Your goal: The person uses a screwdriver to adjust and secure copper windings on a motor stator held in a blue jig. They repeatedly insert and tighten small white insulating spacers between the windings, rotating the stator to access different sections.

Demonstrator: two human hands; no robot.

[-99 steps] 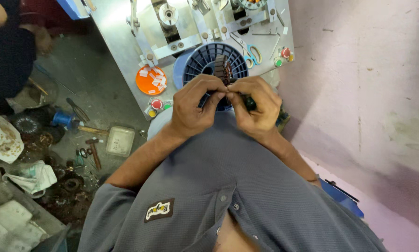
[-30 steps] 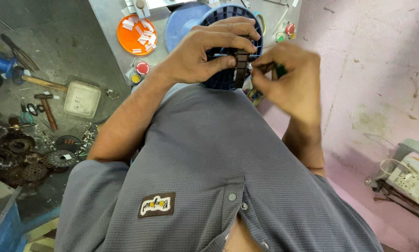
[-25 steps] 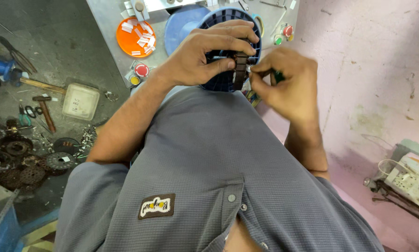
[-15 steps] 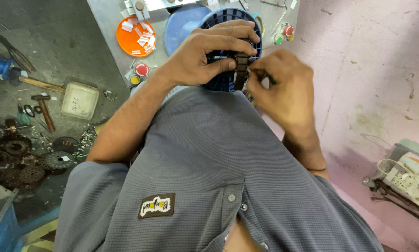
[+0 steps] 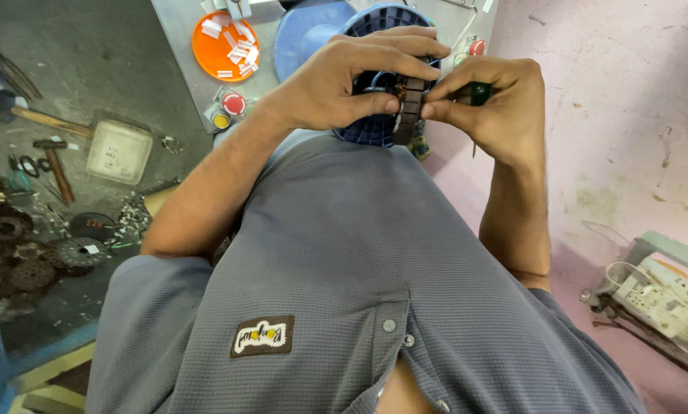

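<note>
My left hand [image 5: 352, 80] grips a dark ring-shaped motor core [image 5: 410, 107] with copper windings, held edge-on over a blue slotted basket [image 5: 378, 126]. My right hand [image 5: 489, 103] pinches the core's right side and also holds a green-handled tool [image 5: 478, 93] whose thin shaft points down. Both hands meet at the core, above my grey shirt.
A metal bench [image 5: 187, 54] holds an orange lid [image 5: 225, 46] with white strips, a blue disc [image 5: 306, 38] and red and yellow buttons [image 5: 233, 103]. On the floor at left lie a hammer [image 5: 53, 161], a white box [image 5: 118, 152] and gear-like parts [image 5: 72, 253]. A power strip [image 5: 658, 295] sits at right.
My right hand has moved up and left from beside the core to pinch it, bringing the green-handled tool along. The left hand has kept its grip.
</note>
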